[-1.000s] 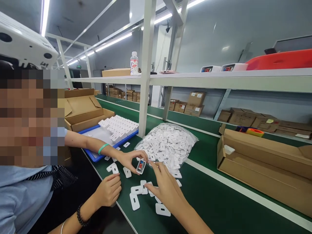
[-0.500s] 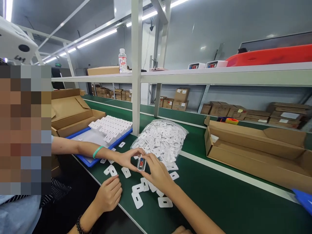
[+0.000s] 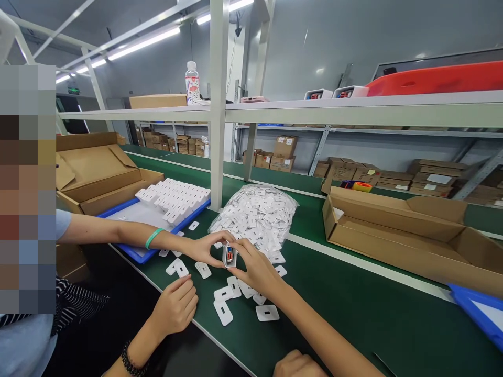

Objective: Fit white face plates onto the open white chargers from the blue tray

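At the middle, my right hand pinches the right side of a small white case with red and blue parts inside. A co-worker's hand with a green wristband holds its left side. Low in the view, my left hand is curled closed and partly cut off; its inside is hidden. The co-worker's other hand, with a black bead bracelet, is closed at the table edge. Flat white plates with slots lie scattered around, several near the case. Behind them sits a clear bag of such plates.
White pieces in rows stand on a blue-rimmed tray at left, by an open carton. At right are a long open carton and a blue-edged tray. A white post and shelf cross behind.
The view has shifted slightly, moving most of the scene up and left. The small case is now more upright and still between both people's fingers. More of my left hand shows.
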Demonstrator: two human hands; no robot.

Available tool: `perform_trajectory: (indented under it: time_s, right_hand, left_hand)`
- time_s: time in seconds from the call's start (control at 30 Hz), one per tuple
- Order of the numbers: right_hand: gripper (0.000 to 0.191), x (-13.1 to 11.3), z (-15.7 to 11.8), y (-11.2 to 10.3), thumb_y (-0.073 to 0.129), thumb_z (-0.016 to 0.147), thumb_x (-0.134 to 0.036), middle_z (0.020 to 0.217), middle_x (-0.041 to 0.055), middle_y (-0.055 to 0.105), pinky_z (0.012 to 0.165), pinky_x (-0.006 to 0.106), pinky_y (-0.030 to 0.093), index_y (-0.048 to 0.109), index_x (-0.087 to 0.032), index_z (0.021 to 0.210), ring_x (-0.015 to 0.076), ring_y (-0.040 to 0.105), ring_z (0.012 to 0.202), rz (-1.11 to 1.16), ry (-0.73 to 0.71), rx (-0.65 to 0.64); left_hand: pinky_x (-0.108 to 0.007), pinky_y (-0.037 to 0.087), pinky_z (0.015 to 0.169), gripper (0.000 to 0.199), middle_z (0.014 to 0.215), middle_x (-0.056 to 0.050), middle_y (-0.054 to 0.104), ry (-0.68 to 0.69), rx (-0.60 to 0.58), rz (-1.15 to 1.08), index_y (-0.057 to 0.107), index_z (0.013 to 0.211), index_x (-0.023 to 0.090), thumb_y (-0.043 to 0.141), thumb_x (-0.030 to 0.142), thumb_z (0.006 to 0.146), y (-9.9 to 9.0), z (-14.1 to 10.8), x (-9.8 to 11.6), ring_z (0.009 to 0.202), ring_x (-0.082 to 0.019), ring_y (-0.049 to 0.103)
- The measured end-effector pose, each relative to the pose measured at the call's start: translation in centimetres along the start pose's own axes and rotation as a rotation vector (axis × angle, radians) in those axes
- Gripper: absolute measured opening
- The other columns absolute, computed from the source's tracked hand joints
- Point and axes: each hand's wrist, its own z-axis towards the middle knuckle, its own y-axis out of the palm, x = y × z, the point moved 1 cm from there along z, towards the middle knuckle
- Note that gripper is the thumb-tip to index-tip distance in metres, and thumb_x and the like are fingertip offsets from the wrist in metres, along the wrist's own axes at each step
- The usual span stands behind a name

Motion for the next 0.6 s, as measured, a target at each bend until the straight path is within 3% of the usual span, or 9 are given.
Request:
perform_trajectory:
  time_s: [0.1,0.23,0.6]
  right_hand:
    - [0.055,-0.1,0.1,-0.1,0.073,0.08,-0.016,0.112,0.0087,0.057,0.06,0.033,0.059,0.044,-0.022,0.126,0.024,0.067,0.09,0.0,0.012,-0.015]
    - [0.055,-0.2,0.2,-0.3,0.072,0.081,-0.015,0.114,0.008,0.056,0.062,0.033,0.059,0.043,-0.021,0.128,0.0227,0.067,0.089,0.007,0.024,-0.024]
    - [0.057,0.1,0.4,-0.1,0.074,0.081,-0.018,0.114,0.0078,0.057,0.057,0.032,0.058,0.042,-0.023,0.128,0.0211,0.068,0.08,-0.003,0.024,-0.033]
  left_hand:
    - [-0.032,0.058,0.069,0.029,0.098,-0.005,0.071,0.035,-0.034,0.015,0.067,0.096,0.023,0.05,0.047,0.097,0.3,-0.1,1.0,0.079,-0.016,0.065]
    - [-0.033,0.059,0.071,0.029,0.098,-0.005,0.071,0.065,-0.072,0.032,0.068,0.096,0.023,0.05,0.046,0.097,0.7,-0.1,1.8,0.08,-0.016,0.066]
    - [-0.027,0.056,0.057,0.03,0.07,0.002,0.066,0.134,-0.04,-0.023,0.063,0.072,0.021,0.059,0.04,0.094,0.5,-0.7,1.6,0.06,-0.012,0.06]
